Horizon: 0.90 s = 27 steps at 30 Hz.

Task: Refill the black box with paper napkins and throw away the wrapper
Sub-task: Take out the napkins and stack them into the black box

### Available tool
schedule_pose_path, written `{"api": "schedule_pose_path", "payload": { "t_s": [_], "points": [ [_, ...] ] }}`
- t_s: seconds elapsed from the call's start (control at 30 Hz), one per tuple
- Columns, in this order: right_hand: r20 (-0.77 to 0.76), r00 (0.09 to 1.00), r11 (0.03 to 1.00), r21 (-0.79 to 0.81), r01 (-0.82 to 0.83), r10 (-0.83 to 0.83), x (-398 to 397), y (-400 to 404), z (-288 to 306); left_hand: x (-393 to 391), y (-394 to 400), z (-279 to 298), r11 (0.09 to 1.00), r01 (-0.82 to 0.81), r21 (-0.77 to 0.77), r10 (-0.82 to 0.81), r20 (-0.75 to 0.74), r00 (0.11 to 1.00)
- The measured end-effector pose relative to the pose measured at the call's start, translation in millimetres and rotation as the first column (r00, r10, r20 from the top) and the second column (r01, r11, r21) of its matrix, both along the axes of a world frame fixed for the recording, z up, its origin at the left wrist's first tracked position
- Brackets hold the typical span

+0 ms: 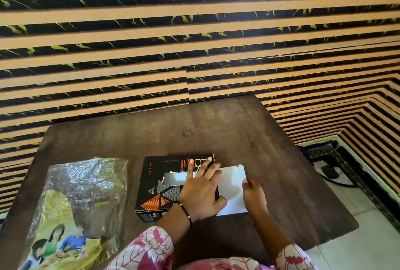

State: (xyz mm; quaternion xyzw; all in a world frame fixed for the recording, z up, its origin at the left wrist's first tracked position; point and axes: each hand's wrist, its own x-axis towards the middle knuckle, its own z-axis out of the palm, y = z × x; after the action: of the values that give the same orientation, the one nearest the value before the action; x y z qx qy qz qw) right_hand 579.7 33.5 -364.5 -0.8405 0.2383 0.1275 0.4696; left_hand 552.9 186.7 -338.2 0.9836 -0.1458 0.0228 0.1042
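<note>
While the left hand (200,187) lies flat with fingers spread on top of the black box (161,185), the right hand (254,194) pinches the near edge of the box's white end flap (232,180), which hangs open at 3 o'clock. Box sits mid-table (216,131), just at 3 o'clock of the wrapper (82,200). Wrapper lies flat and crinkled at 9 o'clock, apart from the box, and looks emptied, though I cannot tell for sure. White shows through the torn slot (173,177) on top; likely napkins inside.

Risks, as I judge them:
- Flap edge is already ragged; a hard tuck may tear or crease it.
- Uneven left-hand pressure may crush the top and jam the flap.
- Box may slide toward 9 o'clock as the flap is pushed.
- Light wrapper near the table edge may slip off.
</note>
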Motion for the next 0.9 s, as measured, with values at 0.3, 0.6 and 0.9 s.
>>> {"api": "schedule_pose_path", "payload": {
  "t_s": [0.3,0.6,0.9],
  "points": [
    [0.081,0.994,0.946,0.310,-0.091,0.069,-4.8,11.6,19.2,-1.2,2.7,2.4,1.000,0.012,0.021,-0.011,-0.037,0.999],
    [0.122,0.967,0.725,0.642,-0.248,0.222,-12.2,29.9,23.0,-3.2,7.3,-1.0,0.986,-0.096,-0.138,0.099,0.015,0.995],
    [0.083,0.945,0.760,0.573,-0.305,0.317,-25.3,48.3,24.4,-2.5,7.3,-0.5,0.976,-0.126,-0.180,0.129,0.006,0.992]
  ]
}}
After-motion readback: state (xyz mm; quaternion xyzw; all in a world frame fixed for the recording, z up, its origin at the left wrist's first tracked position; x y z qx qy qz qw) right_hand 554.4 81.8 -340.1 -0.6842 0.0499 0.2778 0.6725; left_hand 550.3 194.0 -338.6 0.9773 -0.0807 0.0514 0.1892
